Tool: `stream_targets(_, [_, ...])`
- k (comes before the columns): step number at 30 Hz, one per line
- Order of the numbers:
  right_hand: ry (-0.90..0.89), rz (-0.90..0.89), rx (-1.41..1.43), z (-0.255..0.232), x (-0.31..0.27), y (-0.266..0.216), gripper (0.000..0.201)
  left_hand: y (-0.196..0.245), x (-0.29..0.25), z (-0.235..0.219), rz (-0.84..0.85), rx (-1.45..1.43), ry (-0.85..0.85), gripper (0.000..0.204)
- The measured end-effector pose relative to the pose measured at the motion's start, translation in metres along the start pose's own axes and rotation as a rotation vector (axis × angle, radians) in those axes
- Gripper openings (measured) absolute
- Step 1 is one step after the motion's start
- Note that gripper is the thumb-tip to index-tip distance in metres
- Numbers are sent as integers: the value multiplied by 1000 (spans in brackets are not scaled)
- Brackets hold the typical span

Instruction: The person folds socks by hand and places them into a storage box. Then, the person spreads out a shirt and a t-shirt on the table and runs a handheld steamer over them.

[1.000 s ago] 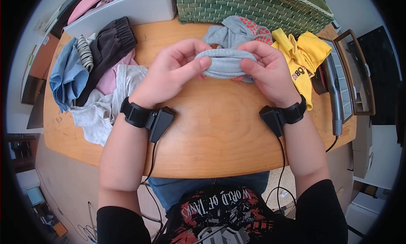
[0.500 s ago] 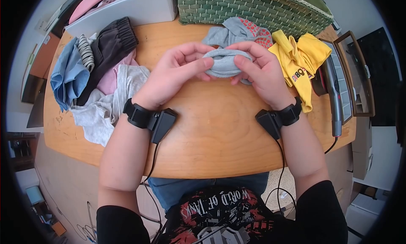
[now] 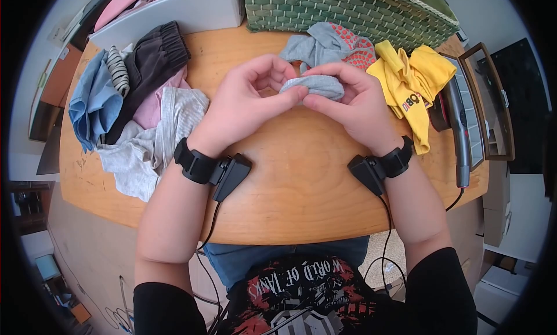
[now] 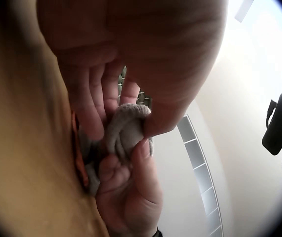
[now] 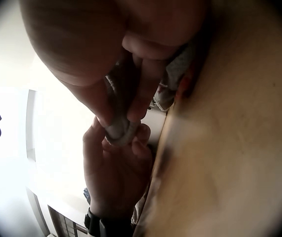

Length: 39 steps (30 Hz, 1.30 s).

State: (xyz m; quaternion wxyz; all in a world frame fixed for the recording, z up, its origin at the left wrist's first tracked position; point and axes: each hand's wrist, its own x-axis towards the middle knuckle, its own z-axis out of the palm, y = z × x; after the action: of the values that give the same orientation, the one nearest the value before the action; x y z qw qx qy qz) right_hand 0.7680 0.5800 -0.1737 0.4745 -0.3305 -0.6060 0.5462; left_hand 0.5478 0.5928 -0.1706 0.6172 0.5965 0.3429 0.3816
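A small rolled bundle of grey knit fabric is held between both hands above the table. The left hand pinches its left end, thumb in front and fingers behind. At its right part, the right hand grips it with thumb in front and fingers around the back. In the left wrist view the folded grey cloth shows a rounded, layered edge between the fingertips. The right wrist view shows the grey roll in dim light, pinched by both hands. Behind the hands lies a grey garment with red dots.
Left on the wooden table lie blue jeans cloth, dark trousers and a light grey garment. A yellow garment and a styling tool are at right. A white box and green basket stand behind.
The grey bundle looks smaller and more tightly rolled than before. Both hands have come closer together, the left shifting rightward with its thumb near the right thumb.
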Motion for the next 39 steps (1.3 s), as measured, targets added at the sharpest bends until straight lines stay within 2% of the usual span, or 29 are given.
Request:
stream_targets(3, [43, -70, -27, 2, 1, -1, 39, 1, 0, 2, 44, 71, 29, 26])
stream_targets(5, [28, -58, -34, -1, 1, 1, 39, 3, -1, 4, 138, 159, 28, 23])
stream_targets(8, [40, -50, -28, -1, 1, 2, 38, 0, -1, 1, 165, 243, 29, 21])
stream_targets(11, [63, -33, -6, 1, 0, -1, 38, 6, -2, 3, 81, 222, 113, 20])
stream_targets(14, [64, -15, 9, 1, 0, -2, 38, 6, 0, 8, 102, 147, 184, 21])
stream_targets(17, [78, -6, -4, 0, -1, -4, 38, -1, 2, 7, 88, 15, 119, 23])
stream_targets(20, [71, -1, -58, 0, -1, -5, 38, -5, 3, 0, 115, 13, 44, 24])
stream_targets(24, [60, -20, -67, 2, -1, -5, 37, -6, 3, 2, 128, 2, 42, 22])
stream_targets(26, [68, -14, -44, 1, -1, -3, 36, -3, 3, 5, 57, -62, 81, 18])
stream_targets(31, [28, -8, -12, -4, 0, -2, 32, -1, 4, -3, 105, -20, 85, 19])
stream_targets(33, [27, 55, 132, -2, 1, -9, 27, 2, 3, -5, 95, -27, 83, 21])
stream_targets(37, [36, 1, 137, -11, 3, 0, 26, 2, 1, -5, 46, -229, 1, 23])
stream_targets(39, [111, 117, 182, -8, 3, -7, 28, -3, 2, -3, 45, -273, -16, 25])
